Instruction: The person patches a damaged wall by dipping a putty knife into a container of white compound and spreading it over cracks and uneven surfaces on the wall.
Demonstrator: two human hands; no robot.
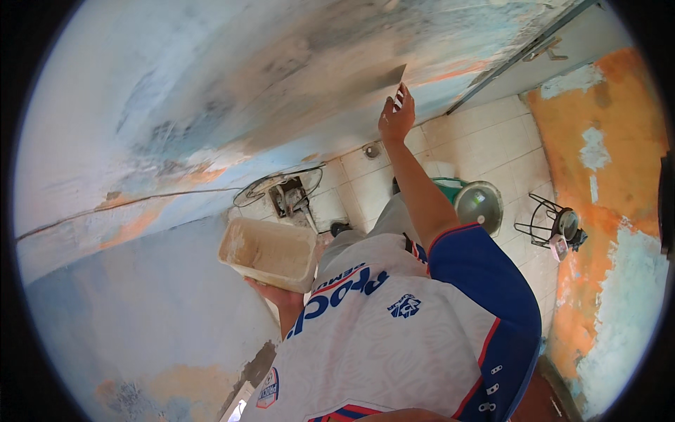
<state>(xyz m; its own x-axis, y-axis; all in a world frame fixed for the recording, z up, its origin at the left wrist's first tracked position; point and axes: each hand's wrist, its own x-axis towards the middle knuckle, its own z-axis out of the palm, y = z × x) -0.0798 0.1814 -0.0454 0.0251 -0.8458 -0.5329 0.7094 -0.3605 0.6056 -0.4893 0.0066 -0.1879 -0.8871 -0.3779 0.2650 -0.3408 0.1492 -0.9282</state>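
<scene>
My right hand (pixel 398 121) reaches up, its fingers closed around the handle of a putty knife (pixel 395 76). The knife's metal blade is at the surface of the patchy wall (pixel 253 105), which shows grey, white, light blue and orange areas. Lower down and to the left, my left hand (pixel 276 293) supports a rectangular beige plastic tub (pixel 271 272) from underneath. Pale residue coats the inside of the tub. The tub hides part of the left hand's fingers.
Behind my right arm, a round bowl-like container (pixel 479 204) sits by a green bucket (pixel 448 184) on the tiled floor (pixel 470 144). A black wire-framed stand (pixel 540 221) is near the orange wall (pixel 594 148). Loose cable (pixel 254 190) loops beside a dark square opening (pixel 288 197).
</scene>
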